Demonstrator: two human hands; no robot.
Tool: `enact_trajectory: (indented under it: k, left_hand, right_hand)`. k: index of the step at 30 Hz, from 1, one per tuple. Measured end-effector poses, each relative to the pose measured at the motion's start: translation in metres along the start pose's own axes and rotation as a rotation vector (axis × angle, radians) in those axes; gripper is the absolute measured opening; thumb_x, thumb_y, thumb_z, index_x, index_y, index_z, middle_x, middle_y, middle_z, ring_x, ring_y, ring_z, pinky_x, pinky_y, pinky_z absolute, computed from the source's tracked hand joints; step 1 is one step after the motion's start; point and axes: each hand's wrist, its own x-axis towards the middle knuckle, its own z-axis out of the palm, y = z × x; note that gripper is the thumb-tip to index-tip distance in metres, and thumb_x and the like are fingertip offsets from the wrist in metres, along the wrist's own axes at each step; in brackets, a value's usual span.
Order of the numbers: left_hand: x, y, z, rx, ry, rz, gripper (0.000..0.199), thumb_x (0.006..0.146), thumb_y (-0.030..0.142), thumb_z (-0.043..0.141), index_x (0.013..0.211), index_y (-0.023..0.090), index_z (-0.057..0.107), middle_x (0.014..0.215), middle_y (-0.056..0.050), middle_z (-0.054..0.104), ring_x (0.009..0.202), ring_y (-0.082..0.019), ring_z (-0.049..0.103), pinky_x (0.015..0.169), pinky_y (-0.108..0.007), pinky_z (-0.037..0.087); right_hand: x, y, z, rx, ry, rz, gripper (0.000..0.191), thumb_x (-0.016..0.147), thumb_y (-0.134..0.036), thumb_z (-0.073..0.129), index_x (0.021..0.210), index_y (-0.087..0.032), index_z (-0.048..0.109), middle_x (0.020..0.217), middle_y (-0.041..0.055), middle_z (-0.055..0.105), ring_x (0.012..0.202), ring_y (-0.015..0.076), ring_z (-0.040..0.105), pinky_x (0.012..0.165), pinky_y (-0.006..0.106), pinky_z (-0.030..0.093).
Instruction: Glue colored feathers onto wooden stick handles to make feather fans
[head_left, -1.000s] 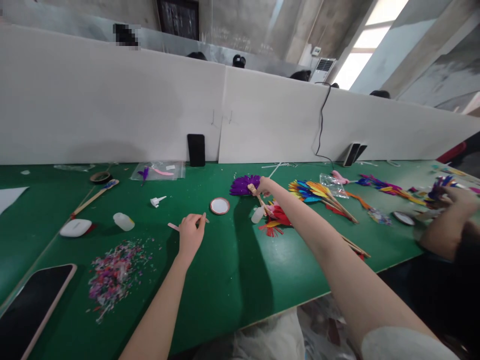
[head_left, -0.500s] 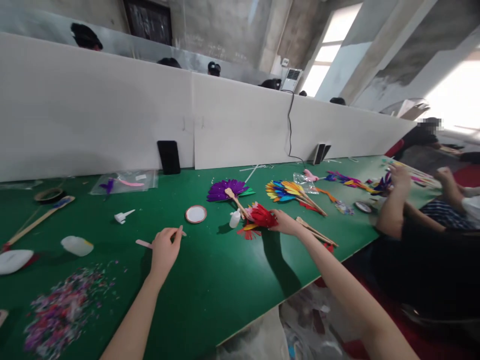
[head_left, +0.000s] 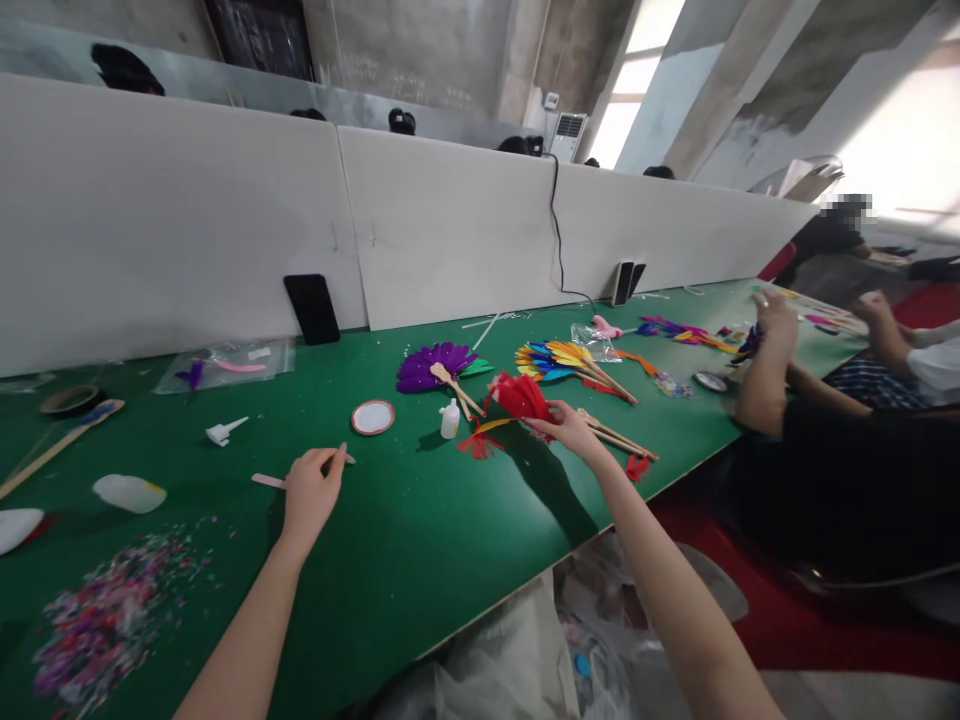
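My left hand (head_left: 313, 492) is closed around a thin pink stick (head_left: 268, 481), low over the green table. The stick's other end pokes out past my fingertips. My right hand (head_left: 568, 428) grips a bunch of red petals (head_left: 519, 397), which look like feathers or cloth, and holds it just above the table, where its shadow falls. Beneath the bunch lie an orange strip and a red fringed piece (head_left: 481, 442). Left of it stands a small white bottle (head_left: 450, 420), and behind is a purple petal fan (head_left: 435, 368) with wooden sticks. A white round lid (head_left: 373, 417) lies between my hands.
Yellow and blue petal fan (head_left: 555, 360) and wooden sticks (head_left: 619, 435) lie to the right. At left are colourful scraps (head_left: 105, 620), a lying bottle (head_left: 129, 493), a nozzle cap (head_left: 225, 431) and tape (head_left: 71, 401). A phone (head_left: 312, 308) leans on the white partition (head_left: 450, 230). A co-worker (head_left: 825, 480) sits at right.
My right hand has lifted and turned the red bunch, shifting it slightly away from the small bottle. My left hand keeps the stick. The whole view has swung a little to the right.
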Motion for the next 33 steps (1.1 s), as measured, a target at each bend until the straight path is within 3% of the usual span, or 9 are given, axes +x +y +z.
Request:
enact_trajectory:
  k: [6,10,12,17,20,23,25,28,33]
  left_hand:
    - [0.000,0.004,-0.001,0.022,0.106,0.027,0.037,0.086,0.043,0.039,0.073,0.019,0.064,0.081,-0.009,0.065,0.082,-0.024,0.056,0.078,-0.036,0.040]
    - [-0.010,0.032,-0.001,-0.057,0.236,0.094,0.031,0.085,0.043,0.045,0.081,0.017,0.062,0.083,-0.008,0.063,0.080,-0.022,0.054,0.075,-0.033,0.041]
    - [-0.022,0.061,0.003,-0.205,0.153,0.119,0.030,0.084,0.043,0.046,0.082,0.017,0.062,0.082,-0.006,0.062,0.076,-0.019,0.055,0.068,-0.029,0.042]
    - [-0.046,0.152,0.031,-0.515,-0.481,0.169,0.043,0.079,0.045,0.055,0.113,0.019,0.056,0.072,0.001,0.063,0.053,-0.012,0.052,0.054,-0.024,0.041]
    - [-0.040,0.197,0.050,-0.807,-0.530,0.031,0.053,0.079,0.048,0.055,0.121,0.017,0.050,0.082,-0.004,0.066,0.061,-0.014,0.059,0.055,-0.024,0.045]
    - [-0.026,0.223,0.064,-1.054,-0.541,-0.102,0.058,0.076,0.050,0.059,0.124,0.019,0.047,0.091,-0.006,0.067,0.063,-0.015,0.061,0.054,-0.024,0.046]
    - [-0.020,0.230,0.070,-1.169,-0.491,-0.212,0.061,0.075,0.049,0.061,0.127,0.022,0.044,0.094,-0.005,0.067,0.067,-0.015,0.063,0.057,-0.024,0.048]
    - [-0.017,0.229,0.076,-1.292,-0.411,-0.322,0.059,0.076,0.044,0.062,0.129,0.024,0.042,0.100,-0.005,0.067,0.081,-0.016,0.064,0.068,-0.024,0.050]
    - [-0.014,0.214,0.077,-1.397,-0.425,-0.354,0.054,0.074,0.029,0.067,0.124,0.024,0.047,0.111,-0.005,0.064,0.096,-0.018,0.062,0.083,-0.029,0.049]
  right_hand:
    - [-0.021,-0.018,0.008,0.408,-0.010,0.051,0.044,0.069,-0.053,0.066,0.091,-0.016,0.064,0.078,0.0058,0.071,0.063,0.0156,0.064,0.064,0.030,0.053]
    - [-0.035,-0.022,0.021,0.584,-0.086,0.058,0.043,0.068,-0.058,0.065,0.088,-0.020,0.068,0.081,0.0042,0.070,0.065,0.0156,0.063,0.065,0.030,0.053]
    - [-0.041,-0.025,0.028,0.648,-0.105,0.056,0.042,0.069,-0.061,0.062,0.086,-0.023,0.068,0.076,0.0018,0.068,0.059,0.0141,0.059,0.062,0.030,0.052]
    - [-0.063,-0.032,0.048,0.713,-0.135,0.055,0.052,0.070,-0.071,0.051,0.071,-0.020,0.064,0.062,-0.0009,0.058,0.046,0.0097,0.046,0.049,0.027,0.046]
    - [-0.075,-0.032,0.063,0.695,-0.096,0.015,0.040,0.069,-0.059,0.063,0.072,-0.019,0.062,0.055,-0.0051,0.051,0.046,0.0082,0.044,0.049,0.023,0.042]
    - [-0.081,-0.030,0.072,0.655,-0.025,-0.048,0.037,0.068,-0.048,0.070,0.092,-0.021,0.062,0.059,-0.0063,0.055,0.050,0.0094,0.049,0.051,0.023,0.043]
    - [-0.083,-0.027,0.073,0.625,0.014,-0.086,0.045,0.069,-0.049,0.068,0.104,-0.023,0.059,0.067,-0.0045,0.060,0.054,0.0113,0.053,0.053,0.025,0.046]
    - [-0.088,-0.024,0.070,0.569,0.007,-0.111,0.044,0.071,-0.051,0.065,0.103,-0.021,0.060,0.067,-0.0026,0.063,0.054,0.0134,0.056,0.054,0.027,0.048]
    - [-0.097,-0.021,0.075,0.506,-0.107,-0.100,0.040,0.069,-0.044,0.070,0.099,-0.018,0.066,0.085,0.0042,0.071,0.071,0.0190,0.065,0.070,0.034,0.053]
